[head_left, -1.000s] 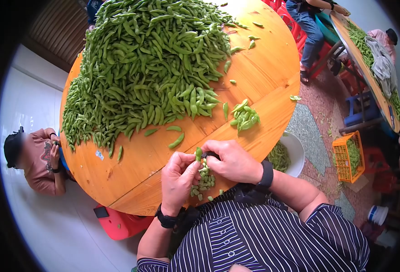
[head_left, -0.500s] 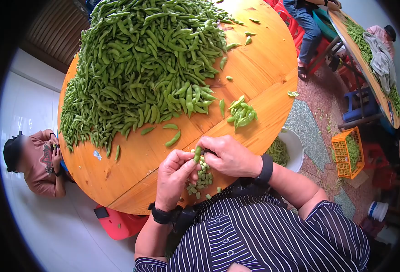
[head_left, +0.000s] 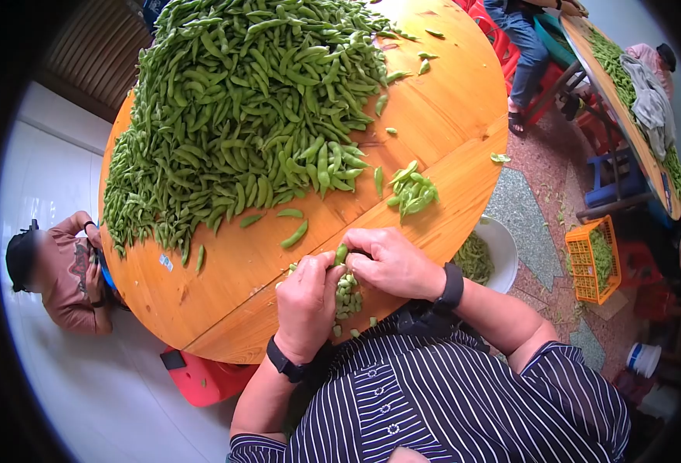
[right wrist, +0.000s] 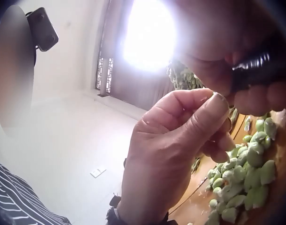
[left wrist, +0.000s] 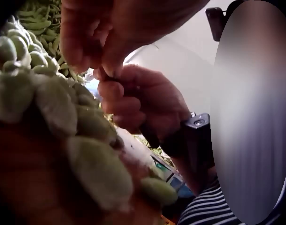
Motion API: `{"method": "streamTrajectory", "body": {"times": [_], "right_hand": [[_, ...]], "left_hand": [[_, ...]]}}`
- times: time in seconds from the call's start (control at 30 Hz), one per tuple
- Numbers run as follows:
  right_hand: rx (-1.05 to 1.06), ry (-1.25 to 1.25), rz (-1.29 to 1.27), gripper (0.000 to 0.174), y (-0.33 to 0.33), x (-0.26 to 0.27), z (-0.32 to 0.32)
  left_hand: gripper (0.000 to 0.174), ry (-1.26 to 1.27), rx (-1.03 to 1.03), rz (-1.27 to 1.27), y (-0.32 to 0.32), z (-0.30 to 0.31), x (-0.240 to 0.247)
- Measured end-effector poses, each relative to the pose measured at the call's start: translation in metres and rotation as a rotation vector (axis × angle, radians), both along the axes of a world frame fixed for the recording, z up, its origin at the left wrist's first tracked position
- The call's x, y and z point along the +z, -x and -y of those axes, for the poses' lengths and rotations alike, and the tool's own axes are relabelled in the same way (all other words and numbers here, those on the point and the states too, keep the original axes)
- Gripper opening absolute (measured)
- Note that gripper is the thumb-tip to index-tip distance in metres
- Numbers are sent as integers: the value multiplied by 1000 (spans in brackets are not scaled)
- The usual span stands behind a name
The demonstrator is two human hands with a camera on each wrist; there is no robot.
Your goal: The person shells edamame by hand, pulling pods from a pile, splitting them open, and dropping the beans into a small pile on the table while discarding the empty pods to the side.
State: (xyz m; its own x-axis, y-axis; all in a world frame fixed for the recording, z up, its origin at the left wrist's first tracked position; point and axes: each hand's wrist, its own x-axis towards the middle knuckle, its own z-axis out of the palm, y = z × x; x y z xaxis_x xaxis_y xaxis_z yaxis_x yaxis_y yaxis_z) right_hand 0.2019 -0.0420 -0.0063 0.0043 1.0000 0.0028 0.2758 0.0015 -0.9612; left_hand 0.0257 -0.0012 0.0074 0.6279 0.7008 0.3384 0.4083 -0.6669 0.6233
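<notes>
Both hands meet over the near edge of the round wooden table (head_left: 448,85). The left hand (head_left: 306,305) pinches a green soybean pod (head_left: 341,253) between thumb and fingers. From the other side, the right hand (head_left: 394,266) grips the pod with thumb and forefinger, its other fingers curled. A shiny black object (right wrist: 253,65) lies inside the right hand in the right wrist view; its kind is mostly hidden by the fingers. Shelled pale-green beans (head_left: 347,299) lie in a small heap beneath the hands. Fingers hide part of the pod in both wrist views.
A large mound of pods (head_left: 240,116) covers the table's far left. Empty-looking hulls (head_left: 415,193) sit in a small pile at right. A white bucket (head_left: 503,258) stands below the edge, near an orange crate (head_left: 594,261). A seated person (head_left: 74,270) is at left.
The left hand has turned so its back faces upward more, and its fingers have closed in toward the right hand at the pod. The right hand has stayed nearly in place.
</notes>
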Motion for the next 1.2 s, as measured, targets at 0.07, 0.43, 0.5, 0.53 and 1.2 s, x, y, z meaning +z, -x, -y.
{"method": "streamTrajectory", "body": {"times": [0.07,0.43,0.5,0.53,1.2], "right_hand": [[-6,8,6,17,2,1,0],[11,108,-83,19,6,-1,-4],[23,116,-66,21,6,1,-5],[23,116,-65,21,6,2,-6],[-116,-141,209,15,10,-4,-4]], "left_hand": [[13,51,25,17,-1,0,1],[15,876,239,239,1,-4,2],[15,1172,270,336,-1,-5,10],[15,1172,269,336,-1,-4,6],[21,1098,135,303,1,-7,1]]}}
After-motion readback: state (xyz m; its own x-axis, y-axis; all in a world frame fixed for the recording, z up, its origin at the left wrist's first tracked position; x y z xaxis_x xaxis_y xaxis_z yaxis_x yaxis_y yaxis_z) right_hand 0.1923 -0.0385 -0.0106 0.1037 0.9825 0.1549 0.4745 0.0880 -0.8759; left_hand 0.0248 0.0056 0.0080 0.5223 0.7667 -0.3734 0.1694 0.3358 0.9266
